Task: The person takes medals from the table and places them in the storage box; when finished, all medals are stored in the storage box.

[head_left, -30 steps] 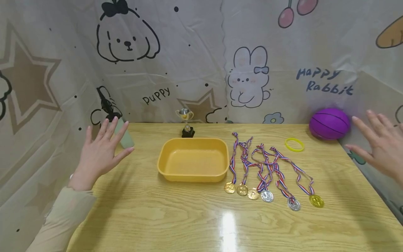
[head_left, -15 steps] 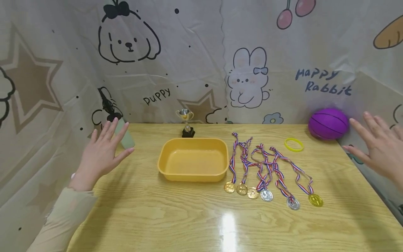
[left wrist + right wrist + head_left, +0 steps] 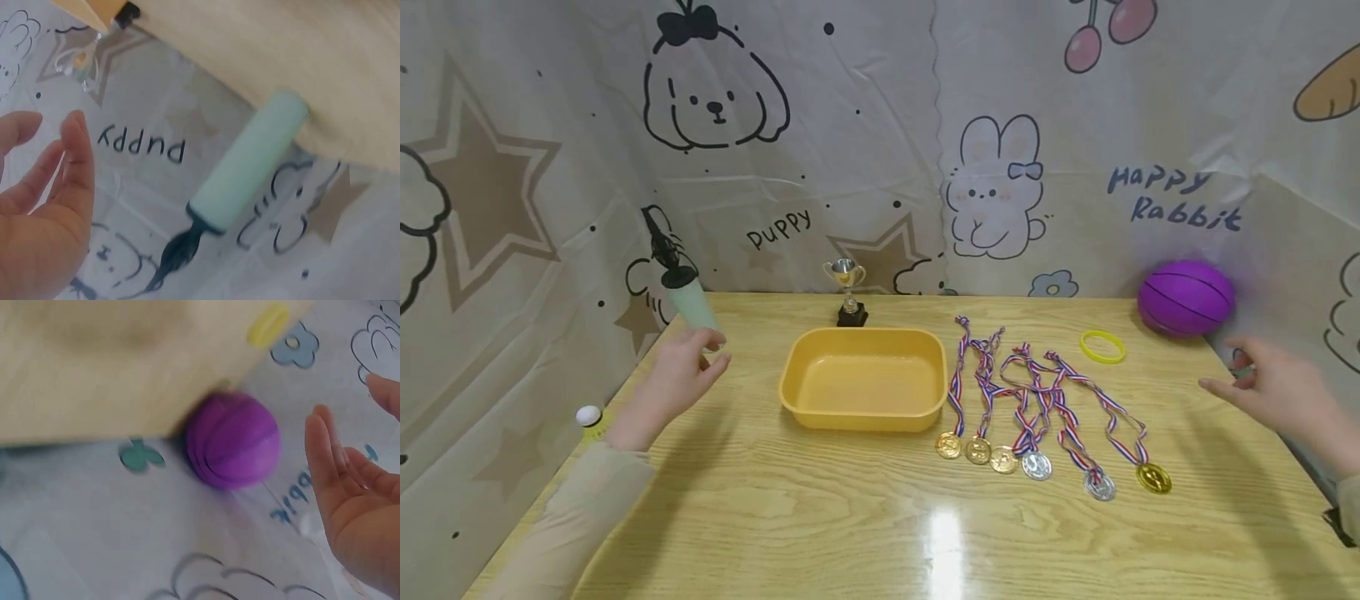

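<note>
My left hand (image 3: 672,385) hovers above the table's left side, nearest a pale green bottle (image 3: 692,302) with a black lid and strap. Its fingers bend loosely around nothing; the left wrist view shows a gap between thumb and fingers. Over the right edge hangs my right hand (image 3: 1288,398), fingers relaxed and holding nothing, in front of a purple ball (image 3: 1186,298). Between the hands sits a yellow basin (image 3: 863,421). Right of it lie several medals on striped ribbons, including a gold medal (image 3: 1153,478) and a silver medal (image 3: 1100,485).
Behind the basin stands a small trophy cup (image 3: 847,287) on a black base. A yellow wristband (image 3: 1102,347) lies near the ball. At the left edge a shuttlecock (image 3: 591,420) is partly hidden by my left arm. Printed cloth (image 3: 880,125) hangs around the wooden table (image 3: 820,517).
Both hands have gone from spread, raised fingers to loosely bent ones, and have dropped lower. The left moved slightly right. The shuttlecock and more of the bottle now show.
</note>
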The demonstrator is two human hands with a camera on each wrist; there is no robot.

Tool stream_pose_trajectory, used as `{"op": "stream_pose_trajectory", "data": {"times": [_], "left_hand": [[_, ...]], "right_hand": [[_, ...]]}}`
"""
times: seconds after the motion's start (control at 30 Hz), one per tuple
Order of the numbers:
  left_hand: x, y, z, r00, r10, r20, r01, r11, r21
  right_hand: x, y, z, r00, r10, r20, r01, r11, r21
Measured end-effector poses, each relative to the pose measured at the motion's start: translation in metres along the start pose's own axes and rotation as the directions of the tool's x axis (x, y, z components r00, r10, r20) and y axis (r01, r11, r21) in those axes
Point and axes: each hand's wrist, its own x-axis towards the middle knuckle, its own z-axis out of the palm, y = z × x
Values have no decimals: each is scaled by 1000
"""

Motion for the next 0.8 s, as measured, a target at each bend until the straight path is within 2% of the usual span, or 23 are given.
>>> {"op": "stream_pose_trajectory", "data": {"times": [0.1, 0.17, 0.23, 0.37, 0.5, 0.63, 0.8], "left_hand": [[2, 2, 6, 996, -66, 58, 68, 996, -50], [3, 4, 8, 986, -121, 113, 133, 986, -101], [5, 6, 11, 970, -174, 169, 200, 968, -150], [8, 8, 22, 932, -239, 274, 302, 928, -217], [11, 7, 35, 900, -251, 355, 352, 901, -255], [13, 7, 45, 877, -258, 405, 389, 876, -284], [14, 9, 53, 868, -259, 424, 404, 864, -301]], "right_hand": [[-3, 2, 9, 991, 61, 116, -69, 995, 66], [-5, 2, 16, 977, 101, 190, -123, 987, 108], [-7, 3, 22, 959, 122, 254, -162, 977, 140], [-12, 1, 39, 941, 117, 317, -182, 966, 182], [-15, -4, 55, 930, 109, 350, -185, 964, 192], [-15, -8, 62, 922, 113, 371, -197, 960, 197], [-15, -13, 66, 921, 105, 376, -199, 955, 221]]}}
